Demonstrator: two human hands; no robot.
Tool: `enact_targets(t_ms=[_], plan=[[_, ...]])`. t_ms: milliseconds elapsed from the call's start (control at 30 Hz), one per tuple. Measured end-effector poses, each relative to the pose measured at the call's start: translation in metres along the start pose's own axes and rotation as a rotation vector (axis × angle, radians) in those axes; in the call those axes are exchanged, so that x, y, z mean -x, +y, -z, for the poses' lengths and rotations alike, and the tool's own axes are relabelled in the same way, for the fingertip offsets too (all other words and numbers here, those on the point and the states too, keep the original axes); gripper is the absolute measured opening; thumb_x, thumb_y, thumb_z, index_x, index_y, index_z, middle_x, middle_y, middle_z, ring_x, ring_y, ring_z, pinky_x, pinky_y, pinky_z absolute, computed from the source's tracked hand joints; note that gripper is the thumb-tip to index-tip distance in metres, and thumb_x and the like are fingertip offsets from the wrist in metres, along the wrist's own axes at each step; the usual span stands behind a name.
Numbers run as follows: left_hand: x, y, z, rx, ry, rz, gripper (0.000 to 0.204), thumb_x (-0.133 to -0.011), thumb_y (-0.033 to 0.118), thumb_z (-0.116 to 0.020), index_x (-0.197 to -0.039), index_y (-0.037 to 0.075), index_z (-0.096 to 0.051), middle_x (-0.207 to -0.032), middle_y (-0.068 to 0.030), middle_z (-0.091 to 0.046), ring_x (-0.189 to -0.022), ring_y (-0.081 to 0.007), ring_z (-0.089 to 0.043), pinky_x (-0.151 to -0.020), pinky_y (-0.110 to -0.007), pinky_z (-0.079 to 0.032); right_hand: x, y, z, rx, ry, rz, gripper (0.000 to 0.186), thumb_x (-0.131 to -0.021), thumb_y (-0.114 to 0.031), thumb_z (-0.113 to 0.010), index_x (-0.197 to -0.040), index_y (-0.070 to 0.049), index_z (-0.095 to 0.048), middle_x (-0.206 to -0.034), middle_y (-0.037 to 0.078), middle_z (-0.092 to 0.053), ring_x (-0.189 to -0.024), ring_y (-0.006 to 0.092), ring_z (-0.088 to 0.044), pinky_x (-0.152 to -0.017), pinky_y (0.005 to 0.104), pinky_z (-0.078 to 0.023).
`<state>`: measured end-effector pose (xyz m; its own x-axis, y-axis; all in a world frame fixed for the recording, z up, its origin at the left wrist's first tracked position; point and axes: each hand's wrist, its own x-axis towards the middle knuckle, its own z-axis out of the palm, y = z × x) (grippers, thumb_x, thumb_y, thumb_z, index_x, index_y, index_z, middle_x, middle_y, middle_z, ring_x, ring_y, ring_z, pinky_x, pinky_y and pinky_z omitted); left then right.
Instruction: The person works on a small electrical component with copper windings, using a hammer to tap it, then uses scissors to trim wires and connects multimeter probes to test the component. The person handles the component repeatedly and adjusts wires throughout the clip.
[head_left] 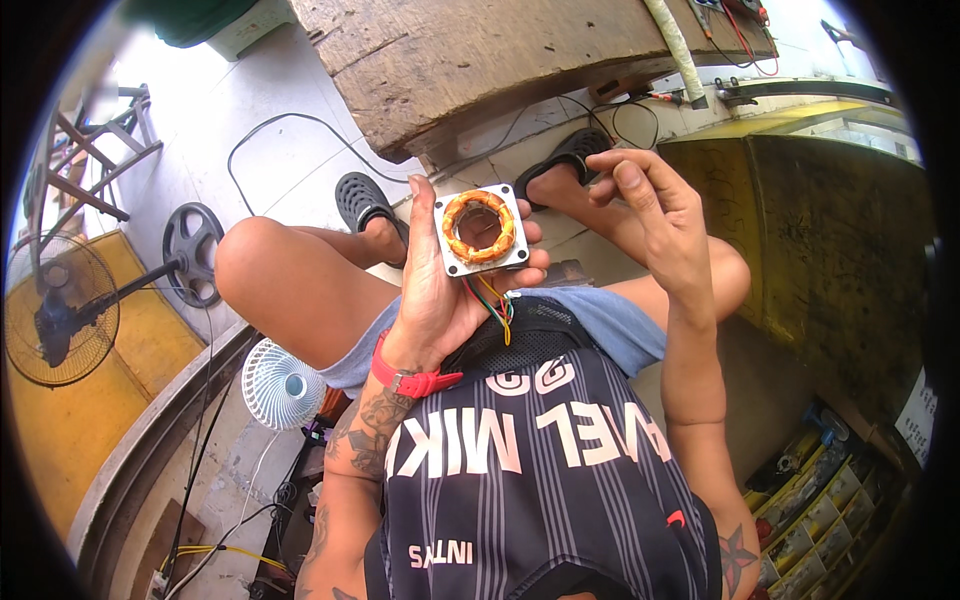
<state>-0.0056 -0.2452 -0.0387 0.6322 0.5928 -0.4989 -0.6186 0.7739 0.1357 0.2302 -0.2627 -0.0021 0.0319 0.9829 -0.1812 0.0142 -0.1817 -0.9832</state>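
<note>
My left hand [435, 290] holds a square metal motor stator [478, 256] with rounded mounting corners and a ring of copper windings round its open centre, facing up. My thumb is along its left side and my fingertips show at its right. Thin colored wires [500, 312] hang from its lower side above my lap. To the right of it, my right hand [655, 215] is raised apart from the stator, its fingers loosely bent and open, with nothing visible in them.
A worn wooden bench [420, 60] is ahead, with tools and leads at its right end. A black pedestal fan [62, 310] and a small white fan [284, 385] are at left. A yellow-and-dark cabinet [800, 230] and compartment trays [820, 530] are at right; cables [285, 115] cross the floor.
</note>
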Motion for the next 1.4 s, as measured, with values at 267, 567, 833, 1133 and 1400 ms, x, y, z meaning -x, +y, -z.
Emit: enact_targets(t_ms=[267,567,833,1133,1400], plan=[[-0.002,-0.001,0.010,0.019,-0.069,0.017,0.099,-0.098,0.083,-0.029,-0.124,-0.006,-0.063,-0.103,-0.0199,-0.074,-0.088,-0.0303,-0.077,-0.076,-0.039,-0.068,0.001,-0.001,-0.006,0.032,-0.004,0.063,0.028,-0.109,-0.023,-0.061,-0.120,0.002,-0.070,-0.101,0.006,-0.073,-0.098,0.0111,-0.069,-0.091,0.0269,-0.057],[0.015,0.046,-0.047,-0.601,-0.149,-0.176,0.075,-0.099,0.049,-0.061,-0.155,0.003,-0.042,-0.138,-0.0171,-0.062,-0.123,-0.0315,-0.063,-0.102,-0.043,-0.053,-0.020,-0.042,-0.022,0.342,-0.293,0.521,0.056,-0.086,-0.031,-0.086,-0.136,-0.012,-0.068,-0.139,0.012,-0.064,-0.129,0.0330,-0.059,-0.109,0.0441,-0.048],[-0.069,0.141,-0.129,-2.357,0.175,-1.084,0.067,-0.085,0.036,-0.085,-0.139,0.005,-0.061,-0.120,-0.0167,-0.068,-0.111,-0.0337,-0.062,-0.096,-0.043,-0.051,-0.067,-0.055,0.048,0.540,0.169,0.404,0.028,-0.097,-0.018,-0.075,-0.121,-0.004,-0.073,-0.111,0.011,-0.074,-0.104,0.0207,-0.070,-0.091,0.0338,-0.055],[-0.099,0.175,-0.087,-2.306,0.297,-1.005,0.099,-0.082,0.037,-0.088,-0.161,0.009,-0.035,-0.122,-0.0215,-0.068,-0.116,-0.0394,-0.064,-0.100,-0.049,-0.052,-0.262,-0.067,0.157,1.451,0.371,0.080,0.054,-0.104,-0.051,-0.058,-0.121,-0.001,-0.072,-0.117,0.024,-0.074,-0.112,0.0422,-0.070,-0.096,0.0537,-0.055],[-0.021,0.183,-0.047,-1.746,0.329,-0.797,0.033,-0.099,0.023,-0.074,-0.120,-0.003,-0.070,-0.094,-0.0122,-0.077,-0.080,-0.0144,-0.070,-0.078,-0.029,-0.055,-0.298,-0.097,0.156,1.519,0.525,-0.074,0.065,-0.092,-0.056,-0.067,-0.132,-0.005,-0.067,-0.127,0.021,-0.073,-0.119,0.0352,-0.070,-0.100,0.0463,-0.055]])
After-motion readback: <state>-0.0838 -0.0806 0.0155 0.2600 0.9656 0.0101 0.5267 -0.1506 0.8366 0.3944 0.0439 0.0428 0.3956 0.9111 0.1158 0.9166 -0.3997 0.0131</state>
